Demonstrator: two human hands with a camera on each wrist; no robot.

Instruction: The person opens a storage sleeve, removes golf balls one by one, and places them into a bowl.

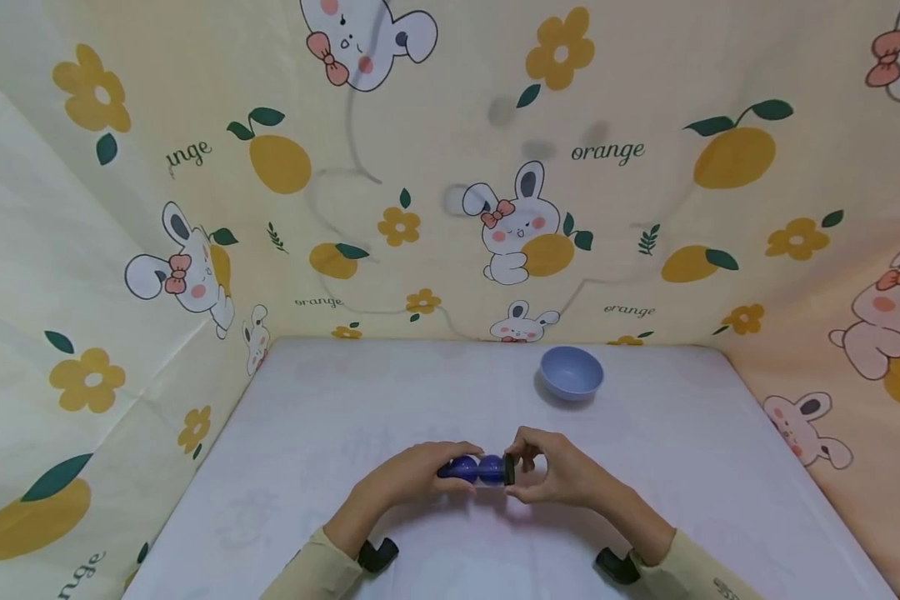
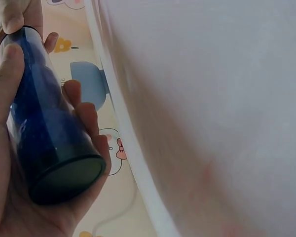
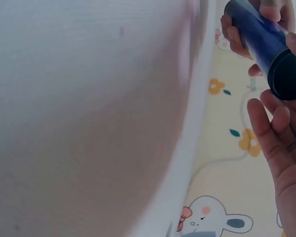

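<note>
A clear cylindrical tube point(image 1: 491, 471) with blue balls inside lies sideways between both hands, just above the table. My left hand point(image 1: 412, 475) grips its left part, thumb on one side and fingers curled round the other in the left wrist view. That view shows the tube's dark round end point(image 2: 66, 180) facing the camera. At the opposite end, the thumb and fingers of my right hand point(image 1: 562, 471) pinch the dark cap point(image 1: 509, 469). The right wrist view shows this cap point(image 3: 287, 76) on the tube point(image 3: 261, 34), with some fingers spread below it.
A blue bowl point(image 1: 572, 375) stands toward the back of the white table point(image 1: 390, 375), right of the middle. Cloth printed with rabbits and oranges point(image 1: 450, 142) rises behind the table and along both sides.
</note>
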